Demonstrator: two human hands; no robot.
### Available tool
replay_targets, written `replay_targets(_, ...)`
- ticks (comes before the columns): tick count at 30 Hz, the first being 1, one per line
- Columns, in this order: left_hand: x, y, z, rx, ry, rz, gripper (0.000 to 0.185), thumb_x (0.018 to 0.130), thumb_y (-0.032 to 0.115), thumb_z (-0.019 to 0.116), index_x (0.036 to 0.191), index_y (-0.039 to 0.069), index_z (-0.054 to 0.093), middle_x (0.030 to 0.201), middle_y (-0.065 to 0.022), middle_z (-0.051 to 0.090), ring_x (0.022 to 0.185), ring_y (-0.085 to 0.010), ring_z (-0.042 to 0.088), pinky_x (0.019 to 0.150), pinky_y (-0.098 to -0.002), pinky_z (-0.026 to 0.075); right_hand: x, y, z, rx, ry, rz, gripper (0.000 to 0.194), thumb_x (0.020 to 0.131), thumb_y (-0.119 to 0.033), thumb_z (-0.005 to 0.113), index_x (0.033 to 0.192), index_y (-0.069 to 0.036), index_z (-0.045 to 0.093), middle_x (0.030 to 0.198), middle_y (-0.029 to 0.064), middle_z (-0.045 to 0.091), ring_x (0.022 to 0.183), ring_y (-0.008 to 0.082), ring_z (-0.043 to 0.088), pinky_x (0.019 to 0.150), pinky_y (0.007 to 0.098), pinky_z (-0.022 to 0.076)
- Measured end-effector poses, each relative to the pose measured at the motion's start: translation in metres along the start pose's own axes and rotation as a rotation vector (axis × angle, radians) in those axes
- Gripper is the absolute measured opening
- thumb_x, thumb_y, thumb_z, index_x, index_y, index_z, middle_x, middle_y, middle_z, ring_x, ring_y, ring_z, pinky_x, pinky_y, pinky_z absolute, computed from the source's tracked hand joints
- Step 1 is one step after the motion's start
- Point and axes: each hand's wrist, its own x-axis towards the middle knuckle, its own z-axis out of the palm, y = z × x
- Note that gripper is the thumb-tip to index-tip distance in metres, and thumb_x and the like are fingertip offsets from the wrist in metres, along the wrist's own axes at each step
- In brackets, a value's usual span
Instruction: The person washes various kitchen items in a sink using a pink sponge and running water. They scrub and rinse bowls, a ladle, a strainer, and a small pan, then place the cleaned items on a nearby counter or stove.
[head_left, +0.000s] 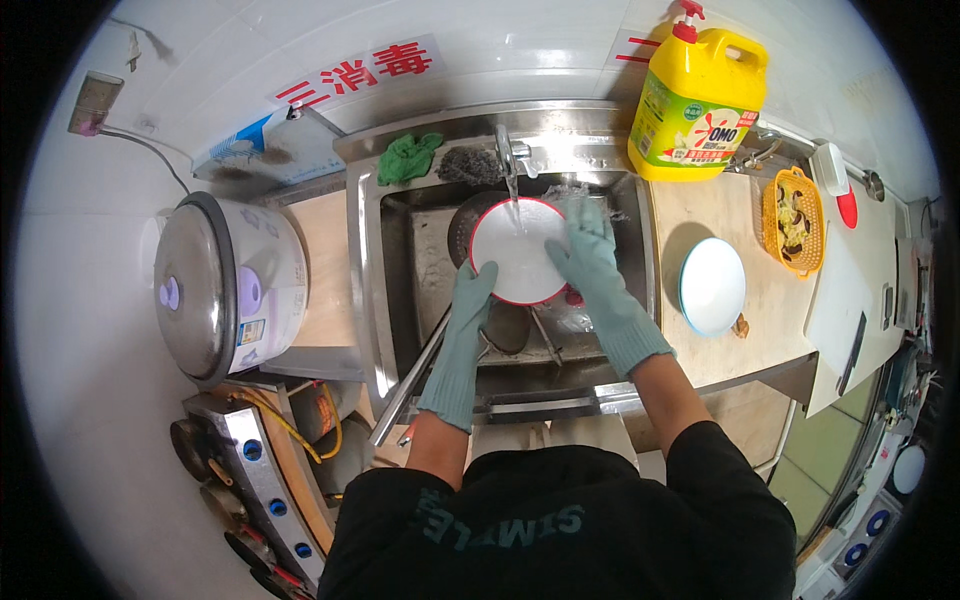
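Observation:
Both my hands wear pale green knitted-cuff gloves. My left hand (475, 289) grips the lower left rim of a white plate with a red rim (519, 255), thumb on its face. Water runs from the metal faucet (505, 154) onto the plate, above the stainless steel sink (420, 262). My right hand (587, 244) lies along the plate's right edge, its thumb over the face and its fingers pointing up; whether it grips the rim is hidden. Beneath the plate, a dark round strainer (463, 232) and a dark ladle-like utensil (508, 328) lie partly hidden in the sink.
A green cloth (407, 159) and a dark scourer (469, 165) lie behind the sink. Rightward stand a yellow OMO detergent jug (694, 112), a white bowl (712, 286) and a yellow basket with food scraps (769, 225). A large rice cooker (266, 292) stands left, above a gas stove (259, 480).

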Motion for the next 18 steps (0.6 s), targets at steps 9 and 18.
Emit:
replay_targets(9,0.004,0.053,0.072,0.712,-0.200,0.887,0.042,0.099,-0.006,0.052,0.137,0.004,0.067,0.135,-0.0156,0.068,0.128,-0.0241,0.063,0.112,-0.0349,0.046,0.003,-0.022,-0.016,2.055,-0.246,1.247,0.079,0.104,-0.062,0.047,0.153,-0.002,0.037,0.153,0.0220,0.046,0.132,0.0370,0.056,0.111,0.0518,0.0493)
replay_targets(18,0.026,0.065,0.043,0.966,-0.033,0.919,0.049,0.095,-0.006,0.052,0.139,0.011,0.066,0.141,-0.0106,0.066,0.129,-0.0215,0.063,0.112,-0.0376,0.048,0.040,-0.051,-0.053,2.180,-0.127,1.172,0.062,0.109,-0.050,0.043,0.143,0.002,0.049,0.137,0.0190,0.062,0.124,0.0318,0.064,0.109,0.0463,0.0530)
